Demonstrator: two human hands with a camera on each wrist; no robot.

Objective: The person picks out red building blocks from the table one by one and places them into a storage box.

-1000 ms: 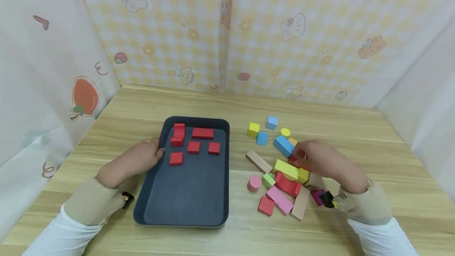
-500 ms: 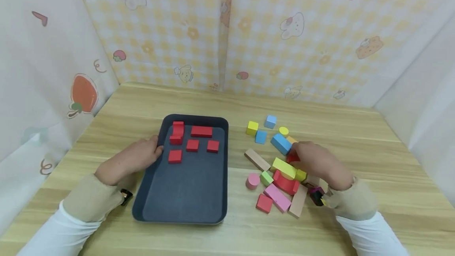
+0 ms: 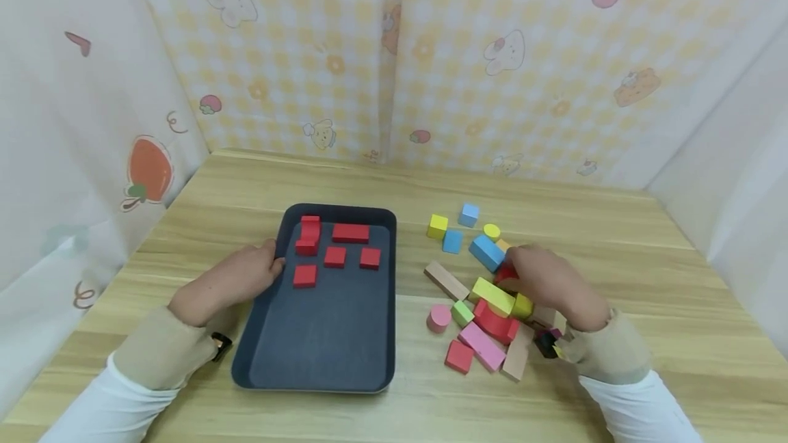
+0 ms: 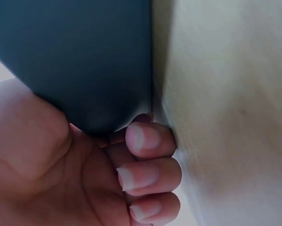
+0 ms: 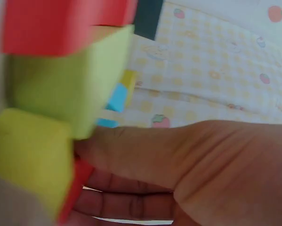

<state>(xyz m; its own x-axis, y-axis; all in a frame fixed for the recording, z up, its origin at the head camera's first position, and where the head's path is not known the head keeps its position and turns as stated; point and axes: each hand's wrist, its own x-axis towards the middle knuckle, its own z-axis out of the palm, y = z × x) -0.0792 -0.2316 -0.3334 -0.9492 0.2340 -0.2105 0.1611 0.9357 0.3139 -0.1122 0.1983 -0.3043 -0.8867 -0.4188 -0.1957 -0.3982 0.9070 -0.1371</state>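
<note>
My left hand (image 3: 237,277) grips the left side of a dark baking tray (image 3: 332,361), its thumb over the rim. Curled fingers (image 4: 152,175) show beside the tray's outer wall in the left wrist view. Inside the tray lie several red blocks, among them a long one (image 3: 351,233) and a curved one (image 3: 309,234). At the right, my right hand (image 3: 548,279) pinches a red block (image 3: 505,275) between thumb and fingers, within the block pile. In the right wrist view, yellow blocks (image 5: 30,157) partly cover that red block.
Around the right hand lie a blue block (image 3: 488,253), a long yellow block (image 3: 492,297), a red arch-shaped block (image 3: 494,323), a pink block (image 3: 483,346) and a plain wooden block (image 3: 446,281). A red block (image 3: 459,356) lies nearest the front. A patterned curtain (image 3: 455,87) hangs behind the table.
My right hand has shifted slightly left over the pile, its fingers closing on the red block. The left hand keeps its grip on the tray.
</note>
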